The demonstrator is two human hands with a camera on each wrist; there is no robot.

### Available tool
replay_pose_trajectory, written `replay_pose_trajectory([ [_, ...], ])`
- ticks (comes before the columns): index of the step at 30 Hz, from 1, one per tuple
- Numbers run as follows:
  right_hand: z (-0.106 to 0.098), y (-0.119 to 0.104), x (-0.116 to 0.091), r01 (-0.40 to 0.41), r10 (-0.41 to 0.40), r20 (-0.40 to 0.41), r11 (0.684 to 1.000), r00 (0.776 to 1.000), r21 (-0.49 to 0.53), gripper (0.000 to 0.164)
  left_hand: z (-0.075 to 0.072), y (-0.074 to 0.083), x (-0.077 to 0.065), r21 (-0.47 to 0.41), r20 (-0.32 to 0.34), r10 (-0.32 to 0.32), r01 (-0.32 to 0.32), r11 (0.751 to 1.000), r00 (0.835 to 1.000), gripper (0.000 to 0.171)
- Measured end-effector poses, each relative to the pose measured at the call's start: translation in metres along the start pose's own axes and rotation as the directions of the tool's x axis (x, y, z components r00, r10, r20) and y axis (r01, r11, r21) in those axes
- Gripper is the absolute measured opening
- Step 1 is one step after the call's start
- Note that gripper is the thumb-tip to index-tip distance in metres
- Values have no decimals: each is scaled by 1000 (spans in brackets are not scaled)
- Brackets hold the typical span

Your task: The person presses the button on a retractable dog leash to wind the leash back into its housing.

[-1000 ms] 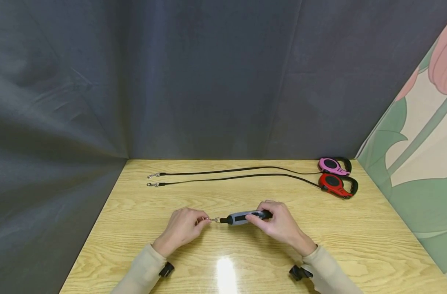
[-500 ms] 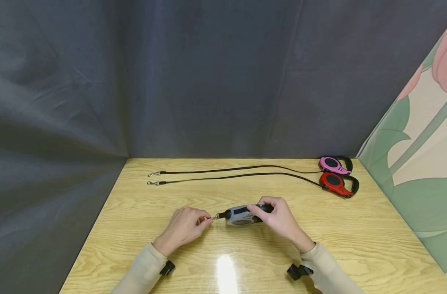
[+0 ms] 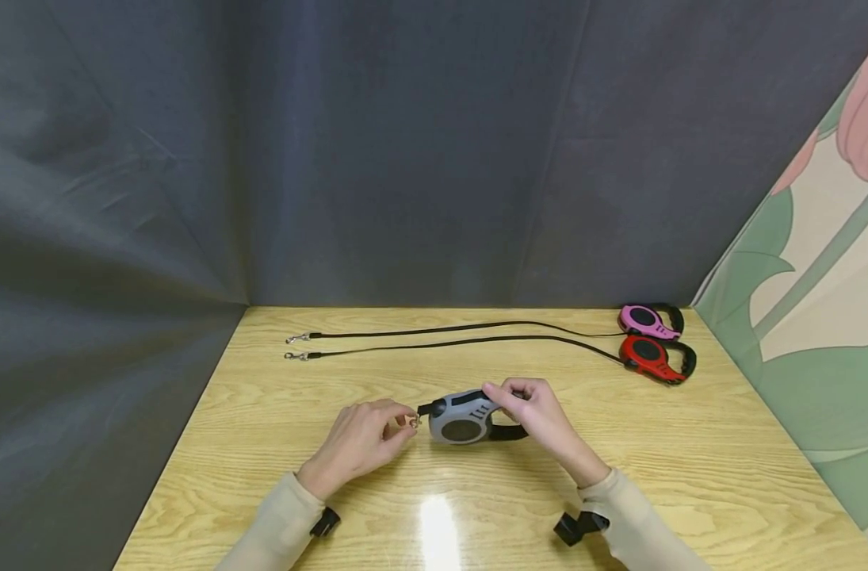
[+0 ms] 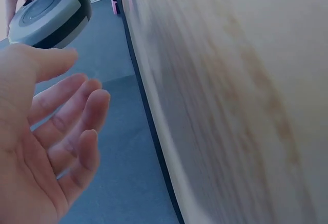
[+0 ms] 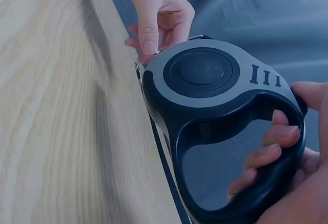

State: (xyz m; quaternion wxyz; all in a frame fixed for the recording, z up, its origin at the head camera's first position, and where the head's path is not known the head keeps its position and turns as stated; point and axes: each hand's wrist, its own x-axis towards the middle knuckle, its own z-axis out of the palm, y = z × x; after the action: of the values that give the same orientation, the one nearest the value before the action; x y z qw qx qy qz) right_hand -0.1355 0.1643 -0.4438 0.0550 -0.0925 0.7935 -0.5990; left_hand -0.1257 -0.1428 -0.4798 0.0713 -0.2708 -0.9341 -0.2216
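My right hand [image 3: 533, 412] grips the black handle of a grey retractable dog leash [image 3: 460, 419], its fingers curled through the loop in the right wrist view. The leash's round side faces me, held over the table. A short black strap [image 3: 425, 409] comes out at its left end, with a metal clip [image 3: 414, 422] on it. At that clip are the thumb and index fingertips of my left hand [image 3: 362, 440], pinching it. In the left wrist view the clip is hidden and the other fingers of the left hand [image 4: 61, 116] are loosely bent.
At the back right of the wooden table [image 3: 690, 460] lie a pink retractable leash [image 3: 640, 319] and a red one [image 3: 645, 355]. Their black cords [image 3: 434, 345] run left to metal clips [image 3: 298, 356]. A dark curtain [image 3: 419, 159] stands behind.
The right hand has turned the grey leash from edge-on to flat side toward me and shifted it slightly left. The left hand has stayed at the clip, its fingertips slightly looser.
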Motion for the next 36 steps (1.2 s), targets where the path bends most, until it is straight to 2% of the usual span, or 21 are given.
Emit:
replay_pose_trajectory([
  [3, 1, -2, 1, -60, 59, 11, 998, 998, 33, 53, -2, 2, -1, -27, -30, 11, -12, 1000, 1000, 42],
  [7, 2, -3, 2, -102, 101, 22, 993, 995, 59, 54, -4, 5, -2, -63, -60, 40, -44, 997, 997, 73],
  [10, 4, -4, 2, -120, 119, 24, 990, 993, 77, 50, -6, 7, -1, -77, -79, 64, -70, 995, 995, 84],
  [16, 10, -5, 2, -159, 155, 39, 981, 987, 112, 44, -9, 12, 0, -62, -93, 128, -134, 989, 987, 93],
  [26, 20, -8, 4, -198, 158, 173, 948, 972, 249, 33, -7, 13, 2, -20, -119, 247, -251, 968, 962, 107],
  [29, 22, -8, 6, -194, 150, 185, 949, 971, 248, 34, -6, 13, 3, 5, -135, 287, -289, 957, 949, 108],
  [36, 26, -8, 6, -193, 149, 192, 952, 970, 239, 37, -6, 12, 4, 96, -172, 388, -376, 921, 906, 109],
])
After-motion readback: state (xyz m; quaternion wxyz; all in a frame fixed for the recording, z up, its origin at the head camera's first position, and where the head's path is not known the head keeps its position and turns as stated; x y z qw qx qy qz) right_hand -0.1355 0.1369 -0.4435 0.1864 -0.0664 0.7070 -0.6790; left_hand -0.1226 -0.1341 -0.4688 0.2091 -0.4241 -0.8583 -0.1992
